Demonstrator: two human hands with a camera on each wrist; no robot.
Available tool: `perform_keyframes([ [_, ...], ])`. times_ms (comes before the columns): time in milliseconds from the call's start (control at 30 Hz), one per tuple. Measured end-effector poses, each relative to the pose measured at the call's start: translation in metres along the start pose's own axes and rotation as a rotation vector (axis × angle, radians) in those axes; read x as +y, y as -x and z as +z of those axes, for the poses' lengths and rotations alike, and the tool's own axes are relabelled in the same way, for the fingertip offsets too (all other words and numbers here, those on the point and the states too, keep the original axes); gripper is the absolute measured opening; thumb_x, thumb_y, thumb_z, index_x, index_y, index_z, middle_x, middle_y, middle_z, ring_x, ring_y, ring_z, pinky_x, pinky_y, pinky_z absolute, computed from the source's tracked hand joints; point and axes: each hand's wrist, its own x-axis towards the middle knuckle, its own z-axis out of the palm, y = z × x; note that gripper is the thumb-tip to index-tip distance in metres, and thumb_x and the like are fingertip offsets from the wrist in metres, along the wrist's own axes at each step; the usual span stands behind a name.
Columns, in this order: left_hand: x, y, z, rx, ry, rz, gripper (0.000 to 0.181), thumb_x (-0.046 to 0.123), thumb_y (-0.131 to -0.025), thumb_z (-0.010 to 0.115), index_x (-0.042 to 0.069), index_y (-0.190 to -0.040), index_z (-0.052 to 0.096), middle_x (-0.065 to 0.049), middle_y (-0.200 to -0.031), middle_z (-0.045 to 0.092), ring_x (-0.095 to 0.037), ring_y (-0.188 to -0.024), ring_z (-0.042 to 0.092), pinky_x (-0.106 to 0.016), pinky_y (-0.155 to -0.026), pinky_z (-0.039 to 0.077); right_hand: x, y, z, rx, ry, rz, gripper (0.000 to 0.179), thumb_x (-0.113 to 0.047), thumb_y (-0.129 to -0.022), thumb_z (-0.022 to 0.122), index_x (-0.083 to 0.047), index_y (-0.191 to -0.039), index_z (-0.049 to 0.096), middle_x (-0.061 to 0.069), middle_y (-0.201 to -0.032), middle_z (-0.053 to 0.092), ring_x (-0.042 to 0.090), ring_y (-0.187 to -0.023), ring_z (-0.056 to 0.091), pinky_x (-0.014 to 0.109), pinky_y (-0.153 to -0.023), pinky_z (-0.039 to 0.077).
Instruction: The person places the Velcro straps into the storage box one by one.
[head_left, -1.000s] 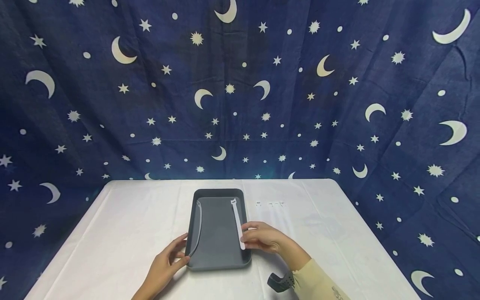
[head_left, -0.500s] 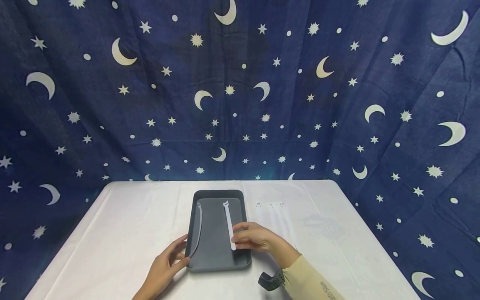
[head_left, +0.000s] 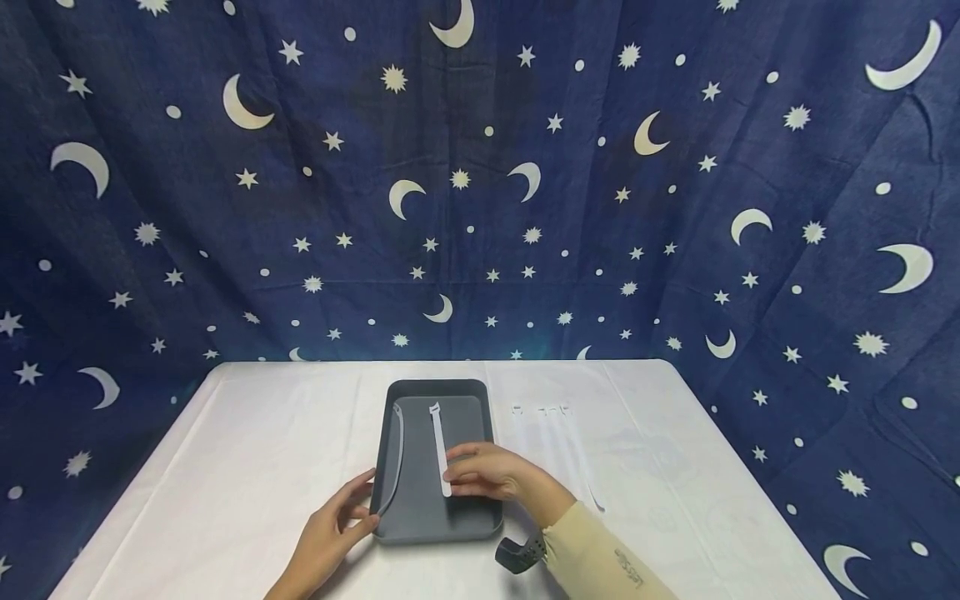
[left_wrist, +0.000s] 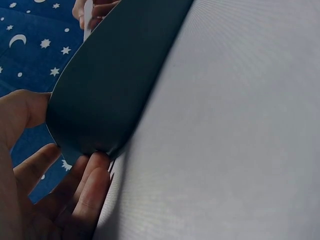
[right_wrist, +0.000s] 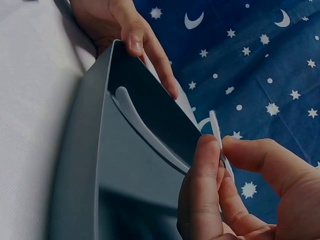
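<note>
A dark grey rectangular tray (head_left: 422,483) stands on the white-covered table. My left hand (head_left: 324,533) holds its near left corner, thumb at the rim and fingers along the outer side, as the left wrist view (left_wrist: 55,190) also shows. Over the tray's middle, my right hand (head_left: 491,473) pinches a white hook-and-loop cable tie (head_left: 438,437) near its lower end; its slotted head points away from me. In the right wrist view the held tie (right_wrist: 215,127) is seen edge-on between thumb and fingers. Another cable tie (head_left: 402,442) lies curved along the tray's left wall.
Several more white cable ties (head_left: 555,437) lie side by side to the right of the tray, hard to make out against the white tablecloth (head_left: 660,500). A dark blue curtain (head_left: 465,275) with moons and stars hangs behind the table and at both sides.
My right hand has moved left with the cable tie, from the tray's right wall to over its middle. The left hand and the tray have stayed in place.
</note>
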Motion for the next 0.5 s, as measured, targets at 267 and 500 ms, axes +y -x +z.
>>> perform_keyframes([
  [267, 0.001, 0.001, 0.0, 0.0, -0.001, -0.015, 0.065, 0.034, -0.084, 0.076, 0.024, -0.143, 0.05, 0.001, -0.124, 0.067, 0.0, -0.086, 0.064, -0.031, -0.084, 0.049, 0.001, -0.008, 0.01, -0.02, -0.028, -0.003, 0.038, 0.013, -0.084, 0.061, 0.007, -0.121, 0.053, 0.011, -0.09, 0.062, 0.017, -0.078, 0.066, 0.034, -0.08, 0.057],
  [500, 0.002, 0.001, -0.001, 0.002, 0.005, -0.024, 0.066, 0.034, -0.083, 0.077, 0.025, -0.143, 0.05, -0.001, -0.125, 0.067, -0.001, -0.087, 0.064, -0.025, -0.076, 0.046, 0.007, -0.014, 0.015, -0.014, -0.026, 0.006, 0.035, 0.012, -0.086, 0.061, 0.006, -0.119, 0.054, 0.01, -0.09, 0.062, 0.018, -0.078, 0.066, 0.033, -0.08, 0.058],
])
